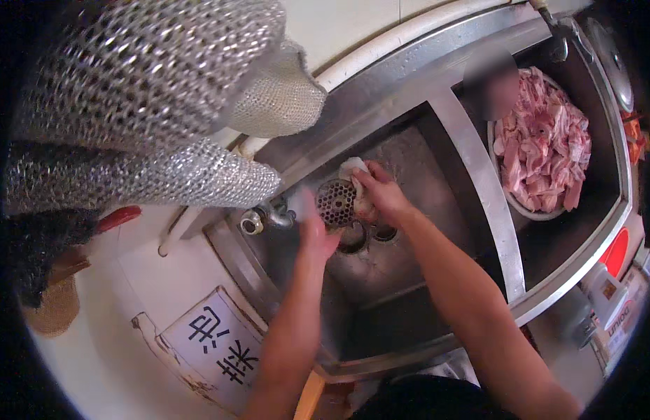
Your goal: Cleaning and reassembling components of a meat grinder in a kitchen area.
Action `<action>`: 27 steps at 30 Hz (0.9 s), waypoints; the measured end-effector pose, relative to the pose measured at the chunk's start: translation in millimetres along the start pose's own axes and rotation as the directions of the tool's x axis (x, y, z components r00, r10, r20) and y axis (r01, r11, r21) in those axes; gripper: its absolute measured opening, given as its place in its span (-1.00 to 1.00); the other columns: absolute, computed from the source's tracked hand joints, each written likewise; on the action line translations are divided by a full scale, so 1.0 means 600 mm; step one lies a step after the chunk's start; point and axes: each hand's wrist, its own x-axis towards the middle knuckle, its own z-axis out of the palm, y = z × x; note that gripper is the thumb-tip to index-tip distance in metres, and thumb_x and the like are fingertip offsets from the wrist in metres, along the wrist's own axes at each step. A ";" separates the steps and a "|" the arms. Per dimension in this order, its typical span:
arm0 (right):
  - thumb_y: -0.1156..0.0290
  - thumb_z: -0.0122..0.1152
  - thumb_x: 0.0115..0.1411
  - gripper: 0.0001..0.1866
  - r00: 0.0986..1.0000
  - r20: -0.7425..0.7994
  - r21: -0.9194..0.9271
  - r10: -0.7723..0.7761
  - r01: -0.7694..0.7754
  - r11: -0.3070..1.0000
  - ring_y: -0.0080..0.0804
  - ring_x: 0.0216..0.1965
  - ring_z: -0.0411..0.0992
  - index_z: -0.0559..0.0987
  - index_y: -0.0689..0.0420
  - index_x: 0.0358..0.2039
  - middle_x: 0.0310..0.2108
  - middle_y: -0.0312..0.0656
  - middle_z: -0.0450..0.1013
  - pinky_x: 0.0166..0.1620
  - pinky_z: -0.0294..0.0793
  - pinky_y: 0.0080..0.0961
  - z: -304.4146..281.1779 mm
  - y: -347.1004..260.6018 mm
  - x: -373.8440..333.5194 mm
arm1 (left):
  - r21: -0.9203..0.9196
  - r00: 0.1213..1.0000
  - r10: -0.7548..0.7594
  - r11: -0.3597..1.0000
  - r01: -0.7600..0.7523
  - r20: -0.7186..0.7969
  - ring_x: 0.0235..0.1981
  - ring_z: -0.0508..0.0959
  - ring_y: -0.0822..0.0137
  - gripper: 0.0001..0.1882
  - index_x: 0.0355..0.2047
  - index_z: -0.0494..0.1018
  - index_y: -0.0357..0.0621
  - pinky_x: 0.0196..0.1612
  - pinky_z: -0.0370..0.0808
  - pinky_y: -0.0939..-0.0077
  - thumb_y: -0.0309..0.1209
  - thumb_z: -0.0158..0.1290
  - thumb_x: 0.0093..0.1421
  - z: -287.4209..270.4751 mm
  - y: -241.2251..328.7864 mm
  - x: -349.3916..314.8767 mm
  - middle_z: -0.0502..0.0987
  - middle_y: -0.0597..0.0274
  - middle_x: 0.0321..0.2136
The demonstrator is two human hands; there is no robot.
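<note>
A round metal plate [336,203] full of holes, like a meat grinder plate, is between my hands over the left sink basin [437,210]. My left hand [316,227] is at the plate's left edge; its fingers are smeared by motion, and its grip is unclear. My right hand [384,194] is closed on a crumpled white cloth [352,168] at the plate's upper right. Just below the plate, dark ring shapes [353,238] show on the basin floor. Left of my left hand, a shiny metal fitting [265,219] sits at the basin's edge.
A bowl [533,213] heaped with raw meat [545,143] fills much of the right basin, beyond the steel divider [482,182]. Silvery mesh cloths [150,77] hang close at the upper left. A paper sign [213,343] lies left of the sink.
</note>
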 end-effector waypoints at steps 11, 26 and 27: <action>0.21 0.33 0.12 -0.68 0.605 0.312 -0.783 -0.733 0.601 0.162 -0.07 -0.29 0.55 0.60 -0.01 -0.12 -0.29 -0.10 0.50 -0.30 0.57 -0.15 0.111 -0.002 -0.104 | -0.402 0.759 0.192 0.910 0.099 0.622 0.18 0.45 0.15 -0.23 0.27 0.33 0.03 0.25 0.38 0.09 0.32 -0.25 0.34 0.026 0.001 -0.026 0.48 0.10 0.11; 0.23 0.35 0.04 -0.69 0.779 0.043 -0.914 -0.626 0.284 0.291 0.09 -0.38 0.57 0.66 0.03 -0.19 -0.35 0.05 0.58 -0.33 0.57 -0.03 0.078 -0.021 -0.035 | -0.237 0.988 0.041 0.972 -0.006 0.146 0.11 0.53 0.07 -0.34 0.21 0.38 -0.21 0.22 0.44 0.06 0.10 -0.14 0.40 0.026 -0.006 -0.034 0.52 0.08 0.12; 0.23 0.35 0.04 -0.69 0.781 0.047 -0.911 -0.623 0.290 0.295 0.09 -0.38 0.57 0.66 0.03 -0.19 -0.35 0.05 0.58 -0.33 0.57 -0.03 0.097 -0.003 -0.052 | -0.234 0.992 0.034 0.972 -0.004 0.121 0.12 0.52 0.09 -0.35 0.21 0.38 -0.22 0.23 0.43 0.07 0.09 -0.13 0.40 0.025 0.002 -0.033 0.52 0.08 0.13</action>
